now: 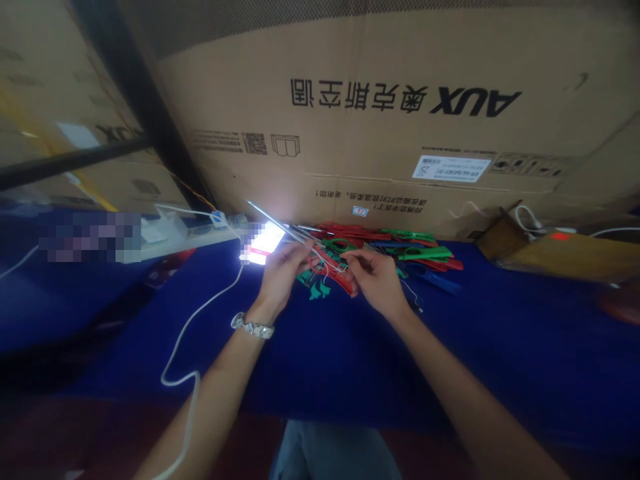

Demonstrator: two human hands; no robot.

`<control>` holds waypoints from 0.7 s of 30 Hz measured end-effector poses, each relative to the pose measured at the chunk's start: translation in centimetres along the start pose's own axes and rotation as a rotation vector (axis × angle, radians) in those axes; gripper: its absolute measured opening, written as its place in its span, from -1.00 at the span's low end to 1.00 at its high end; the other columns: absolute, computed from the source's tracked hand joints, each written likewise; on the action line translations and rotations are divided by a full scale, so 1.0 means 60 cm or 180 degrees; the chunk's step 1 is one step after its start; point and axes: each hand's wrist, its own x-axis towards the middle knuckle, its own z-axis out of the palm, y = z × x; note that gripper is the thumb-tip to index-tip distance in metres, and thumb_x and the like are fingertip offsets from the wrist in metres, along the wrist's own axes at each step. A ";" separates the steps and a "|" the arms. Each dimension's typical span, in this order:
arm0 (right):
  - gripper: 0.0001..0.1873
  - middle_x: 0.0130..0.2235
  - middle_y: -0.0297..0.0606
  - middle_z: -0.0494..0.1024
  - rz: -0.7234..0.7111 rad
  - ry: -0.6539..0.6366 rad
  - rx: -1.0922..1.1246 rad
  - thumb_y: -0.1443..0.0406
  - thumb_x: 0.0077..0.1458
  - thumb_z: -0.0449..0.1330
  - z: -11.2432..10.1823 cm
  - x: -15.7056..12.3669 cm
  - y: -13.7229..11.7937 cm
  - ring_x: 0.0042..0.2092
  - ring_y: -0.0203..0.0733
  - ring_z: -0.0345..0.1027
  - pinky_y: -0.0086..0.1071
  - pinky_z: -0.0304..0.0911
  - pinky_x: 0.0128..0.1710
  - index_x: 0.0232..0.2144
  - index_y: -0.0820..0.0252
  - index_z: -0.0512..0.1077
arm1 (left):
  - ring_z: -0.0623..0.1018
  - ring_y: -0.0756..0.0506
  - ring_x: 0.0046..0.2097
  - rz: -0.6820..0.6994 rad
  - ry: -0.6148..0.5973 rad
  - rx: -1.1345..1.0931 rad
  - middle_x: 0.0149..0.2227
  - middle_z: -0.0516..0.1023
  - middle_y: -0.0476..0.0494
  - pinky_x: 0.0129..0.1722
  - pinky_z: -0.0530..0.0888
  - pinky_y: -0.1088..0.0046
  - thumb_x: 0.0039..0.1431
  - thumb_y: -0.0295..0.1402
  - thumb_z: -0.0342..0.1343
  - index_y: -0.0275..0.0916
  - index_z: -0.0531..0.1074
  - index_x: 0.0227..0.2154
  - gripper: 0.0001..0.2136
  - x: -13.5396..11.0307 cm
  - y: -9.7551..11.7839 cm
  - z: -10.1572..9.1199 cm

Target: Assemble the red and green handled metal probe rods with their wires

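Observation:
My left hand, with a metal-band watch on its wrist, is closed around a long thin metal rod that slants up to the left. A red plastic part lies between my hands, in line with the rod, and a thin white wire dangles beside it. My right hand is in a pinch at the right end of this red part; what its fingertips hold is too small to make out. Small green plastic pieces lie on the blue cloth just below.
Behind my hands is a pile of red and green plastic parts. A bright phone screen glows at left, near a white power strip and white cable. A large cardboard box walls off the back; another carton lies right.

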 end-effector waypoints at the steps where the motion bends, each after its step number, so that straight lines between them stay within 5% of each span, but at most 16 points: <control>1: -0.62 -0.60 -0.44 0.43 0.0016 -0.0005 0.0041 0.04 0.04 0.24 0.002 -0.001 -0.001 -0.68 -0.39 0.24 -0.48 0.29 -0.72 -0.27 0.24 0.48 | 0.61 0.00 -0.31 0.0011 -0.0046 0.0037 -0.31 0.65 -0.12 -0.15 0.57 0.46 -0.09 -0.24 0.42 -0.30 0.62 -0.34 -0.73 0.000 -0.002 0.000; 13: -0.59 -0.51 -0.39 0.53 0.0117 -0.0192 0.0528 -0.01 0.01 0.29 0.010 0.007 0.008 -0.58 -0.32 0.40 -0.50 0.33 -0.70 -0.28 0.17 0.36 | 0.57 0.02 -0.35 0.0007 -0.0140 0.0134 -0.39 0.61 -0.09 -0.19 0.57 0.48 -0.07 -0.18 0.41 -0.29 0.62 -0.42 -0.74 -0.001 -0.007 0.004; 21: -0.72 -0.45 -0.28 0.60 0.0066 -0.0293 -0.0303 0.13 0.00 0.32 -0.005 0.002 -0.001 -0.53 -0.24 0.45 -0.43 0.31 -0.62 -0.34 0.19 0.41 | 0.59 0.01 -0.34 0.0134 0.0193 0.0058 -0.33 0.62 -0.11 -0.17 0.58 0.42 -0.13 -0.20 0.44 -0.33 0.61 -0.41 -0.70 0.002 -0.002 0.001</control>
